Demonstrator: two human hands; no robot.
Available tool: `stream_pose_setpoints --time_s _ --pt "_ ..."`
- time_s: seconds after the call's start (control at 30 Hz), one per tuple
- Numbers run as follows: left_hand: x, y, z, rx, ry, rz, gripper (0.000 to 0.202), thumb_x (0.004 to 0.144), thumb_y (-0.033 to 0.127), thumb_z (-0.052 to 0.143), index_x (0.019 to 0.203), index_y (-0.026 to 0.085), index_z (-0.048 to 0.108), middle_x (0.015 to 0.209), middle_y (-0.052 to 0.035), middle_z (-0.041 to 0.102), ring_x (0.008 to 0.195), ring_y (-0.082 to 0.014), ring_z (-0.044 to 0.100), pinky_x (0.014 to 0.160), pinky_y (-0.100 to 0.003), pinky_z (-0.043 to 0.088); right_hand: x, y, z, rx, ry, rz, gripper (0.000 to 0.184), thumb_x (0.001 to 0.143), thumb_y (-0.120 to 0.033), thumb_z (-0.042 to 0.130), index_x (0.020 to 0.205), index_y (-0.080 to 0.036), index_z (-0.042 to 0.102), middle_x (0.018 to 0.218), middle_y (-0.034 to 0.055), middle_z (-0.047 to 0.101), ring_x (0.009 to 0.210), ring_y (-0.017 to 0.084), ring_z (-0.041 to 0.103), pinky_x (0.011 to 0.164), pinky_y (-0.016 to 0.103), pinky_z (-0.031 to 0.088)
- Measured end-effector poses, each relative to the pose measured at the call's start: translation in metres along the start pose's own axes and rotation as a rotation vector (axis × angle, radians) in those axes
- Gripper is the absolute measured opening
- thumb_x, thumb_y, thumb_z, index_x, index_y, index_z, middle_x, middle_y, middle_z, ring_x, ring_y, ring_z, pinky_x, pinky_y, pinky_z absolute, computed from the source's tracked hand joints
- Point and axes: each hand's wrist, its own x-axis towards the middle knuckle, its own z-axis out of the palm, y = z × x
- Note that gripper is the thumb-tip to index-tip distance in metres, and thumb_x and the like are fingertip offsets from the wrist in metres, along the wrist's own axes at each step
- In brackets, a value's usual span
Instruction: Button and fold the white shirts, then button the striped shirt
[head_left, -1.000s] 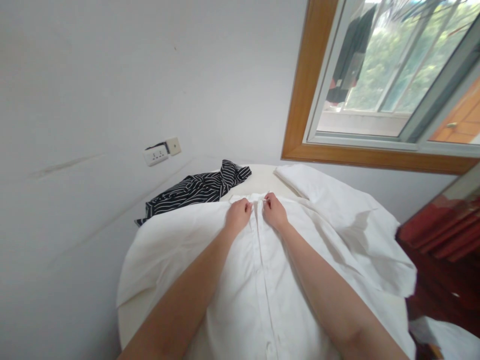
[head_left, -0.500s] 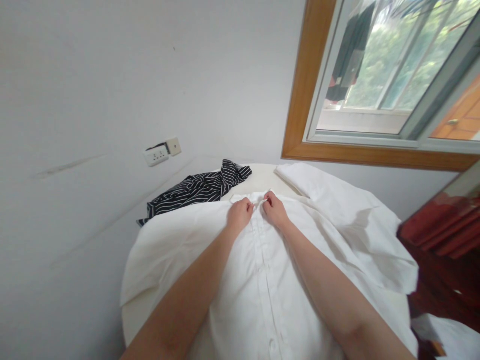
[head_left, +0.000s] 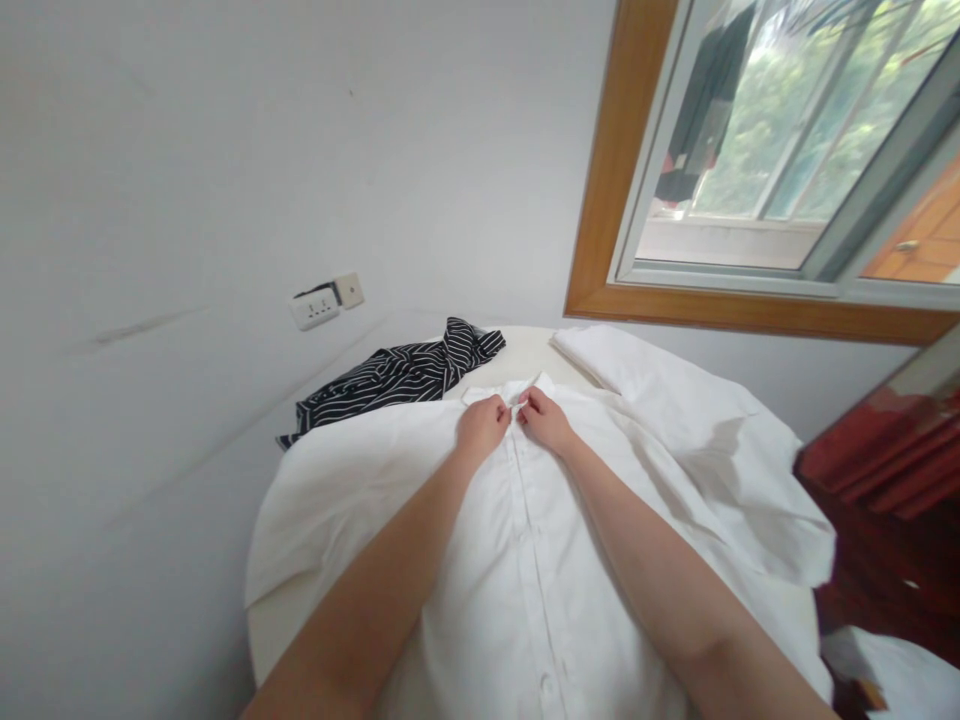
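A white shirt (head_left: 525,560) lies spread front-up on a round desk (head_left: 271,632). Near its collar, the left hand (head_left: 482,425) and right hand (head_left: 546,420) each pinch its front edges, grip closed tight. Uneven pulling could bunch the cloth. Beyond lies a striped garment (head_left: 397,375).

a home: wall socket (head_left: 313,308), wood-framed window (head_left: 757,170), clothes on table (head_left: 300,620).

white shirt (head_left: 525,560): thin woven cloth, matt, smooth with soft creases
striped garment (head_left: 397,375): black cloth with fine white stripes, matt, crumpled
table (head_left: 277,625): smooth off-white top, matt
wall (head_left: 225,150): painted plaster, matt, faintly scuffed
socket plate (head_left: 313,308): white plastic, slight sheen
window frame (head_left: 600,200): varnished wood, light gloss
inner sash (head_left: 847,240): grey metal, smooth
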Motion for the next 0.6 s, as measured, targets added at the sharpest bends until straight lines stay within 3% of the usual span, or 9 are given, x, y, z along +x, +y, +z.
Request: stream_pose_setpoints --time_s 0.1,0.23,0.43,0.6 --pt "0.0 -0.001 0.0 -0.034 0.012 -0.004 0.016 0.089 0.031 0.049 0.085 0.022 0.062 0.079 -0.002 0.067 0.076 -0.0154 0.06 0.065 -0.024 0.038 -0.003 0.0 0.002 -0.11 -0.038 -0.054 0.029 0.078 -0.02 0.042 0.103 -0.024 0.055 0.07 -0.0052 0.061 0.069 0.014 0.058 0.067 0.024 0.042" --pt "0.0 -0.002 0.0 -0.058 0.005 -0.014 0.015 0.089 0.03 0.051 0.084 0.021 0.062 0.079 -0.002 0.067 0.074 -0.015 0.06 0.064 -0.024 0.038 -0.004 -0.001 0.003 -0.129 -0.011 -0.053 0.035 0.077 -0.024 0.046 0.112 -0.024 0.047 0.071 -0.0064 0.057 0.063 0.013 0.055 0.063 0.023 0.041" --pt "0.0 -0.001 -0.001 -0.045 -0.013 -0.053 0.018 0.089 0.03 0.05 0.087 0.022 0.065 0.083 -0.0031 0.07 0.078 -0.0159 0.061 0.065 -0.024 0.039 -0.008 -0.009 0.006 -0.143 0.025 -0.1 0.032 0.07 -0.031 0.057 0.098 -0.021 0.044 0.074 -0.0057 0.053 0.06 0.011 0.049 0.06 0.023 0.039" --pt "0.001 -0.002 0.0 -0.064 -0.006 -0.051 0.019 0.088 0.031 0.051 0.086 0.022 0.067 0.085 -0.0037 0.071 0.08 -0.0163 0.062 0.067 -0.025 0.04 -0.013 -0.019 0.007 -0.313 0.084 -0.087 0.026 0.071 -0.032 0.061 0.09 -0.017 0.051 0.089 0.0034 0.054 0.076 0.015 0.053 0.073 0.027 0.043"
